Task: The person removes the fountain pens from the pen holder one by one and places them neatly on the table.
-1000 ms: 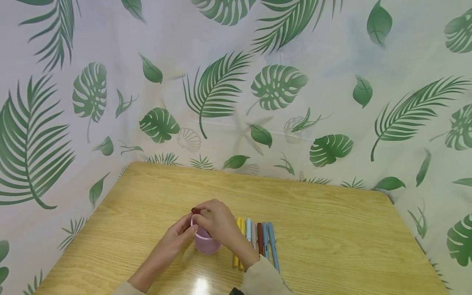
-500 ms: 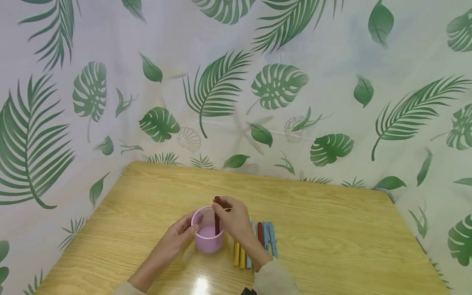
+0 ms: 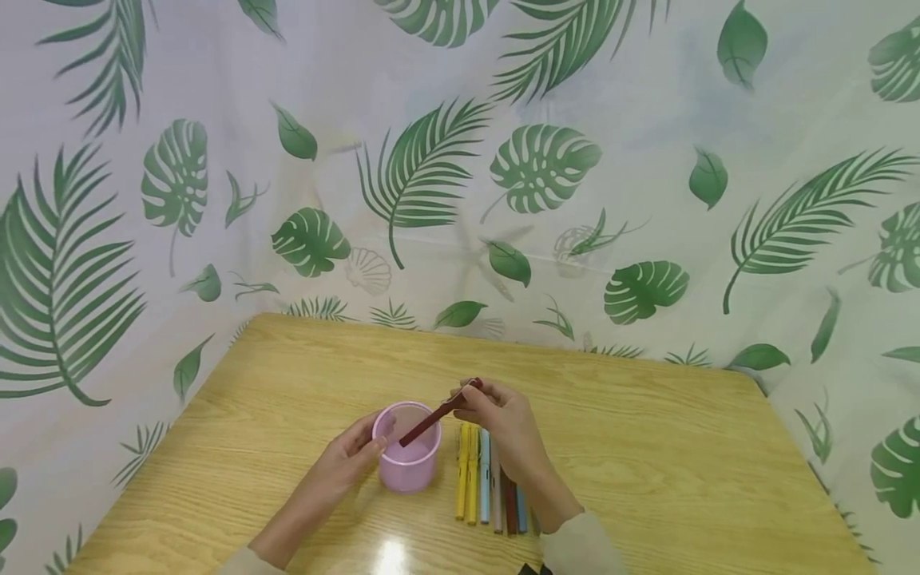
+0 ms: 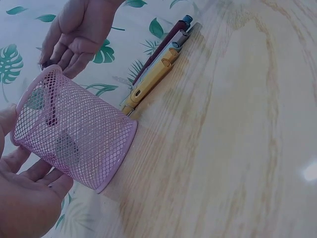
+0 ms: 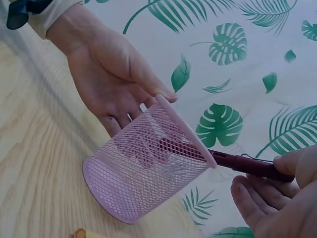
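A dark red pen (image 3: pixel 440 414) is pinched by the right hand (image 3: pixel 503 415) and slanted into the pink mesh cup (image 3: pixel 408 447), which is steadied by the left hand's (image 3: pixel 348 463) straight fingers.

Left hand (image 3: pixel 350 457) lies open with relaxed fingers; right hand (image 3: pixel 503 415) has its fingertips pinched together.

Light wood-grain surface (image 3: pixel 647 447), a bit glossy near the front edge. Sitting on it: pink mesh cup (image 3: pixel 410 467) and, just beside, a row of pens (image 3: pixel 483 479) lying side by side.
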A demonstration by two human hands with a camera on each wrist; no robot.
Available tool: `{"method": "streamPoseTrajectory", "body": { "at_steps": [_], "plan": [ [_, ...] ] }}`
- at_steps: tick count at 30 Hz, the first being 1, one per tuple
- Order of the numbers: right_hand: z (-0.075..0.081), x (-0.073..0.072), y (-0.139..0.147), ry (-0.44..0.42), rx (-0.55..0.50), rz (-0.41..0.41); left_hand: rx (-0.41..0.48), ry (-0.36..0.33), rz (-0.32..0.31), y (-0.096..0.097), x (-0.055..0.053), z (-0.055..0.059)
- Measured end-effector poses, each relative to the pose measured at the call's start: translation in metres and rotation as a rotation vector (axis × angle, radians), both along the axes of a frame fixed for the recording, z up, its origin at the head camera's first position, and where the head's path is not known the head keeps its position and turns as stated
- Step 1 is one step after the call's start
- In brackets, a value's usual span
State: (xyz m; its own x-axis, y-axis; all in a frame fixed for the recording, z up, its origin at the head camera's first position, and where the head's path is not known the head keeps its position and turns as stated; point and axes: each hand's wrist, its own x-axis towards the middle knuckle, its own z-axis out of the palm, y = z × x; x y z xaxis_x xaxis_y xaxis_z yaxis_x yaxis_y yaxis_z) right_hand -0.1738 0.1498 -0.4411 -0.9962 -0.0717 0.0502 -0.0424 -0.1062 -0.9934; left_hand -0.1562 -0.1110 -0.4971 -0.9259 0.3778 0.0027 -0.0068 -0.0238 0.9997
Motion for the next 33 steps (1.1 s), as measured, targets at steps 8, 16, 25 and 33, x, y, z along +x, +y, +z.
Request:
{"method": "streamPoseTrajectory", "body": {
  "at_steps": [8,16,25,33],
  "plan": [
    [0.007,0.0,0.02,-0.05,-0.107,-0.028,0.014,0.008,-0.018,0.0,-0.001,-0.001],
    [0.016,0.001,0.043,-0.061,-0.204,-0.042,0.001,0.013,-0.02,0.0,0.0,0.0],
    [0.026,0.005,0.077,-0.045,-0.187,-0.084,0.002,0.012,-0.021,-0.001,0.0,0.0],
    [0.031,0.016,0.117,0.001,-0.202,-0.075,0.0,0.013,-0.029,-0.002,0.0,0.001]
  ]
}}
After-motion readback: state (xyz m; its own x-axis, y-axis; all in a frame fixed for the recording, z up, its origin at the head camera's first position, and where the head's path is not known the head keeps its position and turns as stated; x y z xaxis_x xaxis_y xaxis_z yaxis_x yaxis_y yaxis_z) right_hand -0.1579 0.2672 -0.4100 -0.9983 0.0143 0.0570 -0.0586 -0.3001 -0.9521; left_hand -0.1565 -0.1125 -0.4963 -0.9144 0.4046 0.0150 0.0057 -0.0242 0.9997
